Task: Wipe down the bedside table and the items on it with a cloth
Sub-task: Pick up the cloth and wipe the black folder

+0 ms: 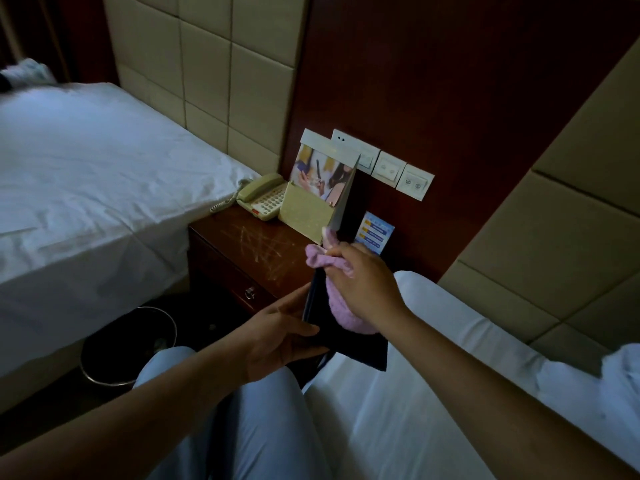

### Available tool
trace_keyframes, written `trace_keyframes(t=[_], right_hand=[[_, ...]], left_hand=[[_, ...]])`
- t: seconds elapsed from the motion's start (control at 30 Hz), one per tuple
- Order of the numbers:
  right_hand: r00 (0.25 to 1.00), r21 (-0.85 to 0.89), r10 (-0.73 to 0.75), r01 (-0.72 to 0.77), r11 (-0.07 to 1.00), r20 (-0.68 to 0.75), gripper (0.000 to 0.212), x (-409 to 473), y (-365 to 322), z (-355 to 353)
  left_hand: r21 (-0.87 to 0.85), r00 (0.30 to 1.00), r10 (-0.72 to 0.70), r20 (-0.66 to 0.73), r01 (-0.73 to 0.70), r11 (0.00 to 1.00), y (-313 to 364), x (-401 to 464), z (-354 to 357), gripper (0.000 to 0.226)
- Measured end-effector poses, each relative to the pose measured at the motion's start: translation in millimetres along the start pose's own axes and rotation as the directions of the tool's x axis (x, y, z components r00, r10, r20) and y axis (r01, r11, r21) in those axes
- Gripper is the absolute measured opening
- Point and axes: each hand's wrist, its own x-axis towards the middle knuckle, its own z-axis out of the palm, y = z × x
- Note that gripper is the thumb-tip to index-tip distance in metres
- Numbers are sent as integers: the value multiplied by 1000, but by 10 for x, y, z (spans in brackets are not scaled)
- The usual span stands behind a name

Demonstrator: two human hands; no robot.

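Bedside table [249, 244] stands beyond our knees as our left hand [277, 337] grips a dark folder [346, 337] upright before it and our right hand [360, 285] clutches a pink cloth [337, 306] against its cover. Firm, full-length strokes would serve best. Behind the folder, a telephone [258, 199] and a display card [320, 188] crowd the tabletop.

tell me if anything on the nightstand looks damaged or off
Yes: the bedside table top carries a patch of pale criss-cross scratches near its middle, in front of the phone. They look like scoring in the finish rather than dust, so the pink cloth probably won't lift them.
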Motion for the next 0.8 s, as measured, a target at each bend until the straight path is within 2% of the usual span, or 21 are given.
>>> trace_keyframes(t=[0.13,0.23,0.33,0.43,0.57,0.6,0.7,0.77,0.8], right_hand=[[983,-43,172,-170,985,58,37,7,409,-95],[958,-37,285,-284,958,24,38,-122,665,-126],[969,-39,244,-243,969,26,39,-123,580,-132],[987,48,161,-162,986,19,30,-41,195,-106],[999,38,29,-31,999,32,37,21,26,-77],[997,22,59,-60,998,52,36,22,142,-109],[955,-2,281,-282,960,95,42,-62,550,-212],[943,-41,325,-323,945,67,42,-139,630,-202],[954,-65,296,-293,954,47,43,-158,580,-164]], left_hand=[[-2,999,33,2,-33,999,105,-19,-34,73],[-39,997,69,-20,-70,997,211,4,-52,74],[-32,998,64,-24,-65,997,171,52,-36,70],[12,999,32,12,-32,999,69,138,43,69],[35,999,38,-1,-38,999,92,123,30,73],[25,998,54,-10,-54,998,128,103,-1,74],[-44,993,92,-70,-95,994,225,44,-109,77],[-57,993,95,-76,-100,993,221,67,-132,77],[-45,993,94,-69,-98,994,196,89,-107,77]])
